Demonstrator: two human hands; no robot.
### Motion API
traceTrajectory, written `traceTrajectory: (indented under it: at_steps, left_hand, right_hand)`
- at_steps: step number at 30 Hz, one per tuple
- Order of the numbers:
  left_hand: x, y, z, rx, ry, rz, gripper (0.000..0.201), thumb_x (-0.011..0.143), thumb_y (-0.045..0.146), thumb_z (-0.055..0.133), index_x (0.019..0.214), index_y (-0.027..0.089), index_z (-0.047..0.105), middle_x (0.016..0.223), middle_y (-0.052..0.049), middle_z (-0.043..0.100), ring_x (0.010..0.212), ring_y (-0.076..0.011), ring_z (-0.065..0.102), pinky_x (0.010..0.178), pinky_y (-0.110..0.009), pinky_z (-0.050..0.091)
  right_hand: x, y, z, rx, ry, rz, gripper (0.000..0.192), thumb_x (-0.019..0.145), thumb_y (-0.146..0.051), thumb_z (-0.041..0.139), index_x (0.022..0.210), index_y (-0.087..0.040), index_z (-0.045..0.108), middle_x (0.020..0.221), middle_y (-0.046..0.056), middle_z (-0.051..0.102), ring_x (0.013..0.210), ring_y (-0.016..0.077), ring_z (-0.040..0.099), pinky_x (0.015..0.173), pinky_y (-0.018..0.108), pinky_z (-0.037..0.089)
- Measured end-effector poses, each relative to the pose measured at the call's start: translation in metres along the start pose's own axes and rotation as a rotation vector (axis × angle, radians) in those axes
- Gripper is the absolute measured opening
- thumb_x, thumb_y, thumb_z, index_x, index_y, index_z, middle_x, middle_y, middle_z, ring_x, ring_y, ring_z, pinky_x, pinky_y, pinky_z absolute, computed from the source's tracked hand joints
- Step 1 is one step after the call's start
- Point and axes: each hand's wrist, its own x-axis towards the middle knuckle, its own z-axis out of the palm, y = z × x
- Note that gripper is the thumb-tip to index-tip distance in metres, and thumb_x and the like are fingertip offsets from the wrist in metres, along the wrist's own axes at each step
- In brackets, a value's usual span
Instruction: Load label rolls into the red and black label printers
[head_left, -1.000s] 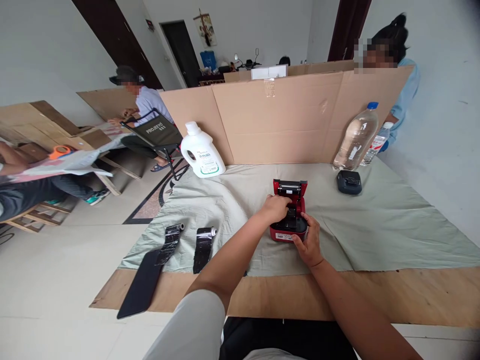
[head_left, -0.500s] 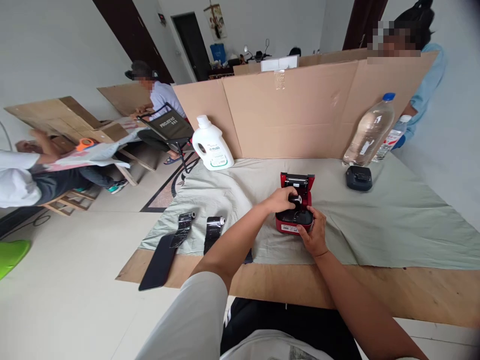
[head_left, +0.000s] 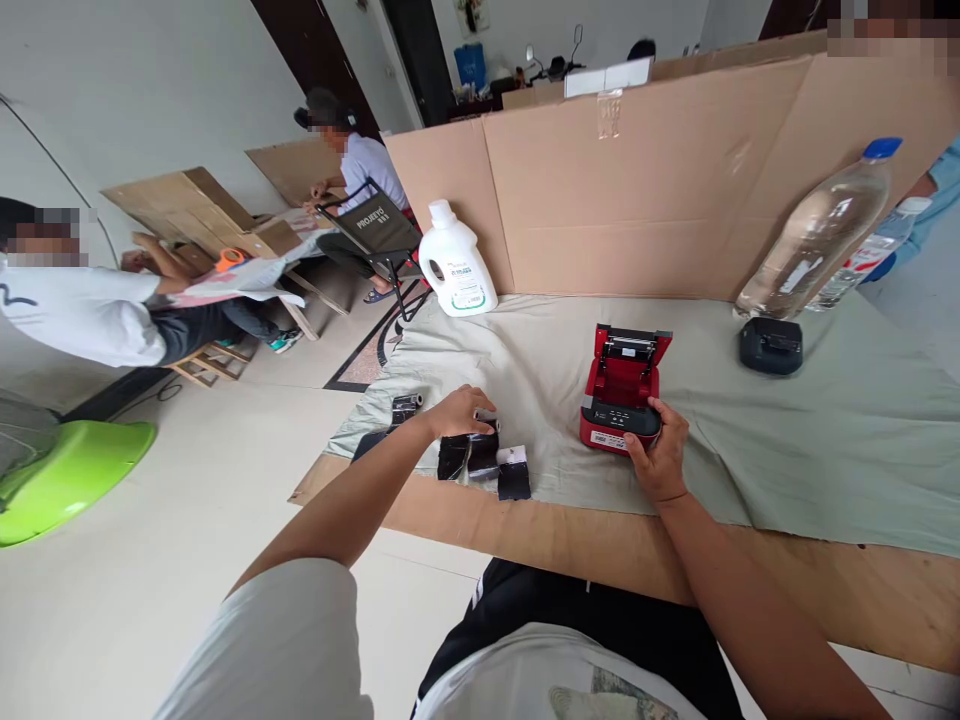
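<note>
A small red-and-black printer [head_left: 621, 438] stands on the cloth with its lid raised, the red inside showing. My right hand [head_left: 661, 450] grips its front right corner, thumb at the front and fingers along the side. To the left, my left hand [head_left: 459, 410] has its fingers closed over a black ribbon roll [head_left: 484, 455], whose loose film trails down onto the cloth. Black film [head_left: 452, 457] from another roll lies under that hand. Farther left is a black roll with a pale core [head_left: 406, 407]. A black piece with a white end [head_left: 514, 478] lies at the right.
A white jug [head_left: 459, 272] stands at the back left against a cardboard screen [head_left: 615, 200]. A black device [head_left: 771, 346] and two clear bottles [head_left: 821, 235] are at the right. A dark flat object [head_left: 369, 442] lies at the left edge. Two people sit at another table.
My left hand has lifted the black ribbon roll out of the printer and carried it left to the other rolls. My right hand stays on the printer. The camera view has shifted.
</note>
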Motion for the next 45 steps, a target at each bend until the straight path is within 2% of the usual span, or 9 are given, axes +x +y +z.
traceTrajectory:
  at_steps: [3, 8, 13, 17, 21, 26, 30, 37, 45]
  left_hand:
    - [-0.005, -0.010, 0.008, 0.095, 0.147, -0.116, 0.038, 0.085, 0.039, 0.054, 0.114, 0.023, 0.071, 0.126, -0.008, 0.063, 0.123, -0.0292, 0.050, 0.105, -0.038, 0.039]
    - [-0.004, -0.008, 0.017, 0.145, 0.062, -0.507, 0.045, 0.086, 0.049, 0.052, 0.122, 0.028, 0.066, 0.135, -0.010, 0.056, 0.127, -0.0354, 0.048, 0.102, -0.044, 0.040]
    - [0.002, 0.004, 0.023, 0.078, 0.105, -0.614, 0.042, 0.079, 0.040, 0.058, 0.115, 0.022, 0.070, 0.131, -0.014, 0.060, 0.120, -0.0318, 0.055, 0.096, -0.035, 0.044]
    - [0.000, 0.011, -0.001, 0.042, 0.125, -0.625, 0.032, 0.079, 0.033, 0.054, 0.100, 0.019, 0.074, 0.106, -0.011, 0.072, 0.093, -0.0255, 0.066, 0.075, -0.029, 0.048]
    - [-0.010, 0.045, -0.038, -0.311, 0.236, -0.414, 0.032, 0.077, 0.041, 0.056, 0.089, 0.018, 0.074, 0.086, -0.006, 0.072, 0.082, -0.0213, 0.063, 0.069, -0.027, 0.046]
    - [-0.008, 0.135, -0.056, -0.727, -0.244, 0.097, 0.042, 0.074, 0.050, 0.067, 0.094, 0.014, 0.074, 0.082, -0.004, 0.069, 0.074, -0.0146, 0.057, 0.066, -0.025, 0.043]
    - [0.037, 0.190, -0.044, -0.738, -0.424, 0.170, 0.032, 0.075, 0.042, 0.065, 0.090, 0.015, 0.074, 0.084, -0.004, 0.069, 0.073, -0.0137, 0.058, 0.060, -0.023, 0.040]
    - [0.113, 0.227, -0.017, -0.124, -0.045, 0.129, 0.030, 0.085, 0.036, 0.054, 0.093, 0.015, 0.075, 0.090, -0.005, 0.073, 0.086, -0.0203, 0.065, 0.073, -0.027, 0.047]
    - [0.127, 0.253, 0.009, 0.341, -0.079, 0.050, 0.037, 0.088, 0.040, 0.055, 0.104, 0.012, 0.073, 0.108, -0.018, 0.072, 0.106, -0.0289, 0.066, 0.085, -0.032, 0.051]
  right_hand:
    - [0.000, 0.000, -0.001, -0.003, -0.007, 0.001, 0.062, 0.087, -0.056, 0.054, 0.136, -0.019, 0.044, 0.125, 0.014, 0.056, 0.114, 0.0305, 0.050, 0.098, 0.054, 0.041]
    - [0.000, 0.001, -0.001, -0.003, -0.003, -0.009, 0.062, 0.088, -0.055, 0.054, 0.137, -0.019, 0.043, 0.126, 0.015, 0.056, 0.115, 0.0311, 0.050, 0.098, 0.054, 0.041]
    - [0.000, 0.000, -0.002, 0.003, -0.019, 0.004, 0.063, 0.088, -0.056, 0.054, 0.137, -0.019, 0.043, 0.126, 0.014, 0.056, 0.114, 0.0311, 0.051, 0.098, 0.055, 0.042]
    - [0.000, -0.002, -0.002, 0.009, -0.025, 0.016, 0.062, 0.088, -0.055, 0.054, 0.137, -0.020, 0.043, 0.126, 0.014, 0.056, 0.115, 0.0314, 0.051, 0.097, 0.055, 0.043]
    - [0.001, -0.004, -0.004, 0.009, -0.028, -0.003, 0.060, 0.088, -0.052, 0.055, 0.138, -0.021, 0.042, 0.126, 0.013, 0.056, 0.114, 0.0308, 0.052, 0.097, 0.055, 0.044]
    - [0.004, -0.005, -0.005, 0.000, -0.048, -0.004, 0.060, 0.089, -0.052, 0.055, 0.138, -0.021, 0.042, 0.127, 0.014, 0.056, 0.115, 0.0313, 0.052, 0.097, 0.056, 0.045]
    - [0.004, -0.004, -0.006, -0.012, -0.020, -0.053, 0.061, 0.088, -0.048, 0.058, 0.140, -0.021, 0.041, 0.124, 0.014, 0.058, 0.114, 0.0305, 0.054, 0.097, 0.054, 0.047]
    - [0.005, -0.012, -0.011, -0.118, -0.016, -0.162, 0.045, 0.084, -0.048, 0.064, 0.123, -0.026, 0.056, 0.138, 0.013, 0.047, 0.122, 0.0324, 0.049, 0.100, 0.054, 0.045]
    - [0.008, -0.017, -0.010, -0.085, 0.046, -0.241, 0.050, 0.082, -0.047, 0.069, 0.124, -0.023, 0.055, 0.122, 0.013, 0.059, 0.118, 0.0303, 0.053, 0.099, 0.050, 0.047]
